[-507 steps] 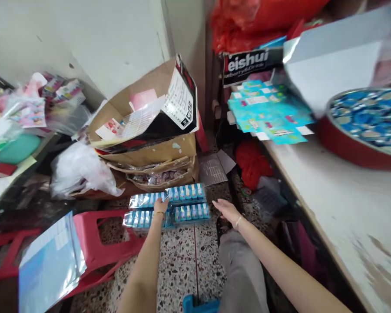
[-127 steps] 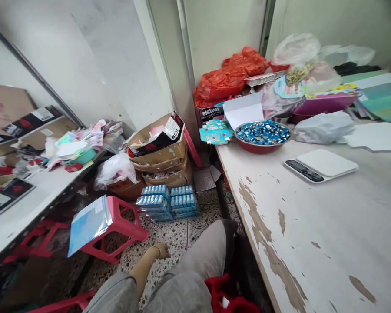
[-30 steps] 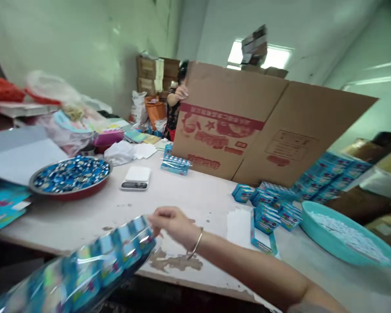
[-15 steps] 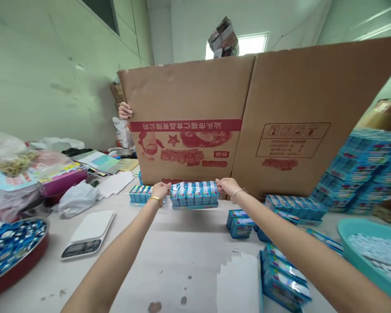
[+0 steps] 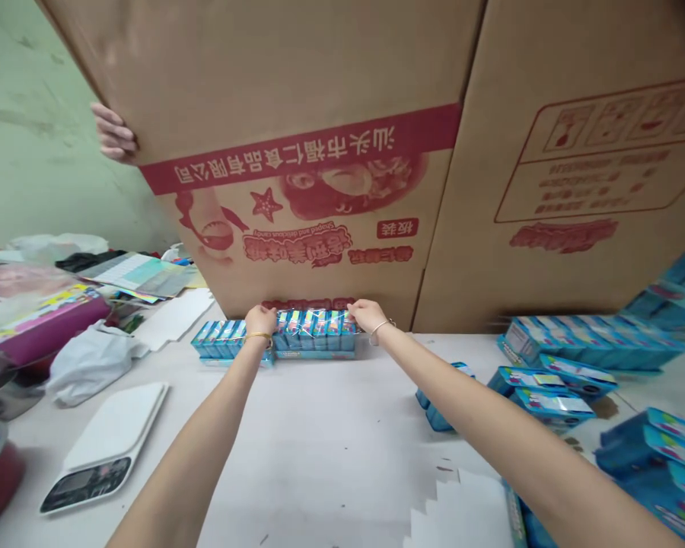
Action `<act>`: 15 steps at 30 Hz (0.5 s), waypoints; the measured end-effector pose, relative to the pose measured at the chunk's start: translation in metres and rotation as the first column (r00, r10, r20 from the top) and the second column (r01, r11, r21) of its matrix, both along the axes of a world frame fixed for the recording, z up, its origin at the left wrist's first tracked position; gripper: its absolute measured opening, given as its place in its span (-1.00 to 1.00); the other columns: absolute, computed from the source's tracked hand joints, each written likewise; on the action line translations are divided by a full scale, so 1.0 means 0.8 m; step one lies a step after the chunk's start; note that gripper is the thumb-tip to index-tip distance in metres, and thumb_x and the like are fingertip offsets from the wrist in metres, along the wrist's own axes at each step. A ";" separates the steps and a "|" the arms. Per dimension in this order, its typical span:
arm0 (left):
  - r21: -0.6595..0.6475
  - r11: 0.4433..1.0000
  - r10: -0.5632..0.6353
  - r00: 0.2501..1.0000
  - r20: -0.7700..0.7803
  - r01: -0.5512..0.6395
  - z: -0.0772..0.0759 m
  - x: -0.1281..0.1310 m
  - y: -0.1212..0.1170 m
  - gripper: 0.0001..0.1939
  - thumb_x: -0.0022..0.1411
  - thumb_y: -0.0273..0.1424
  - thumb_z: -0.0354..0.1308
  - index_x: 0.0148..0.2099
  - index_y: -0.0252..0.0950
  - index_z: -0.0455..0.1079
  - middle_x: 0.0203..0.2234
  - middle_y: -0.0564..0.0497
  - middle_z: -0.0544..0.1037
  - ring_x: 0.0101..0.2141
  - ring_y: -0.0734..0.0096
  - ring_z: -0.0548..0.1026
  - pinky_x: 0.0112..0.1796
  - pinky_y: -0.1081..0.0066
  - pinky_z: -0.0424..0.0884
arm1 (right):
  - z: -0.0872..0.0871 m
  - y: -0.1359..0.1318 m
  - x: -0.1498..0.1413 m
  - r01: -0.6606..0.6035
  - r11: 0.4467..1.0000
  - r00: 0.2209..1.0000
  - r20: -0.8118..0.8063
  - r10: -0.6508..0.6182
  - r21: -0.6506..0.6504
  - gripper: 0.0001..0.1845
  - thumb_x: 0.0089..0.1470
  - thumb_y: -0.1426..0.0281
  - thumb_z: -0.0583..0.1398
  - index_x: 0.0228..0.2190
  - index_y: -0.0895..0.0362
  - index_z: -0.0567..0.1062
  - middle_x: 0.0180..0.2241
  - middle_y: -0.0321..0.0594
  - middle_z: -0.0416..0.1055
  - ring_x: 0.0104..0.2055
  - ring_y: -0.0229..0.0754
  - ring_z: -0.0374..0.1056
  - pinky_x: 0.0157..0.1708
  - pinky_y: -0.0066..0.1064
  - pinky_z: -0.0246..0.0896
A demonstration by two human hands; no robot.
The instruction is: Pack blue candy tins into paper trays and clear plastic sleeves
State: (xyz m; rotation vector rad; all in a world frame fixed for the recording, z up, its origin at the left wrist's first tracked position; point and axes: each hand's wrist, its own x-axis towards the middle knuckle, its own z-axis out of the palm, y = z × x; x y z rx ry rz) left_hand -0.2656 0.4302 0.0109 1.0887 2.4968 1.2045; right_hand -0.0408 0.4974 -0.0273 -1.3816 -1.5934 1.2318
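- Gripping wrapped pack (image 5: 313,332) on counter (image 5: 297,457) with left hand (image 5: 261,323) and right hand (image 5: 367,316)
- Fingers (image 5: 357,307) clamped on pack
- Pack sat beside carton (image 5: 320,68)
- Next seemed to call for lifting pack

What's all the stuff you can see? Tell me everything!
Cardboard carton: one, brown with red print, upright on the table
Co-worker's hand: one, at the carton's left edge
Table: one, white, under everything
Wrapped pack: one, blue, against the carton
Small boxes: several, blue, table's right side
Kitchen scale: one, white, front left
Plastic bag: one, white, left
Left hand: one, gold bangle, on the pack
Right hand: one, silver bangle, on the pack
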 end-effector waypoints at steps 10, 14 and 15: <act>0.025 0.866 -0.456 0.809 -0.370 0.499 0.024 0.043 -0.158 -0.73 0.18 -0.19 0.04 -0.28 -0.28 0.40 -0.31 -0.07 0.49 -0.27 0.28 0.45 -0.22 0.35 0.38 | 0.100 -0.055 0.118 -0.146 0.893 0.977 0.205 0.062 0.425 -0.81 0.04 0.33 0.21 -0.54 0.13 0.46 -0.48 -0.23 0.43 -0.33 -0.19 0.35 -0.24 -0.40 0.16; -0.170 0.780 -0.621 0.779 -0.085 0.603 -0.004 0.075 -0.299 -0.64 0.22 -0.07 0.00 -0.40 -0.23 0.38 -0.45 0.00 0.47 -0.40 0.35 0.41 -0.32 0.43 0.35 | 0.160 -0.169 0.259 -0.154 0.781 0.981 0.185 0.050 0.605 -0.68 0.17 0.15 0.08 -0.32 0.10 0.51 -0.28 -0.20 0.49 -0.23 -0.15 0.37 -0.20 -0.38 0.22; -0.198 0.775 -0.614 0.790 -0.007 0.600 -0.014 0.083 -0.332 -0.61 0.22 -0.04 0.00 -0.41 -0.23 0.37 -0.48 0.00 0.46 -0.41 0.36 0.40 -0.34 0.44 0.35 | 0.165 -0.202 0.296 -0.105 0.786 0.984 0.179 -0.007 0.610 -0.65 0.16 0.11 0.08 -0.30 0.08 0.51 -0.25 -0.20 0.49 -0.20 -0.13 0.38 -0.18 -0.38 0.24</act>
